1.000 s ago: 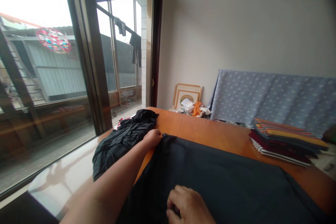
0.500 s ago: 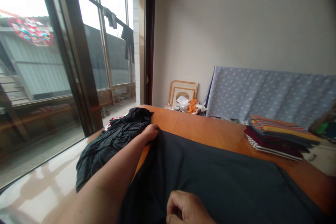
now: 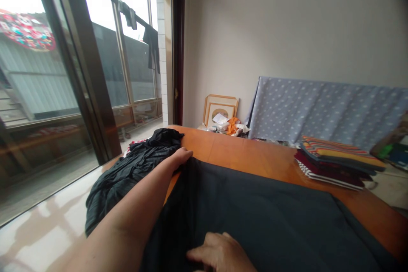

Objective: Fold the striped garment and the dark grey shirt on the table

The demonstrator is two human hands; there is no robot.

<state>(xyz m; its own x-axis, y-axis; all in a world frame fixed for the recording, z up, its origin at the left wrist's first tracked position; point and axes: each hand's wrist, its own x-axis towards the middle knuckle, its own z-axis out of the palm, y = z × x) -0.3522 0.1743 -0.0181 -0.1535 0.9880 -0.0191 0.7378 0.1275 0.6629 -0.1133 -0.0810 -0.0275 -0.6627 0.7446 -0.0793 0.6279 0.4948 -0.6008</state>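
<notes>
A dark grey garment [image 3: 255,208] lies spread across the wooden table, its exact kind unclear. At its far left corner my left hand [image 3: 184,154] is closed on the edge of the cloth, arm stretched out. Lower down, my right hand [image 3: 219,251] rests over the near left part of the same cloth, with fingers extended and apart; its underside is hidden. Beside my left arm lies a crumpled black garment [image 3: 127,182], with a bit of red and white fabric showing behind it.
On the right of the table [image 3: 245,156] sits a stack of folded clothes [image 3: 338,161], a striped one on top. Behind the table are a blue spotted cloth [image 3: 318,110] and a picture frame [image 3: 221,108] leaning on the wall. A glass door [image 3: 73,63] stands at left.
My right hand has uncurled, its fingers now stretched out to the left over the cloth. My left hand stays at the far corner. The camera view has shifted slightly.
</notes>
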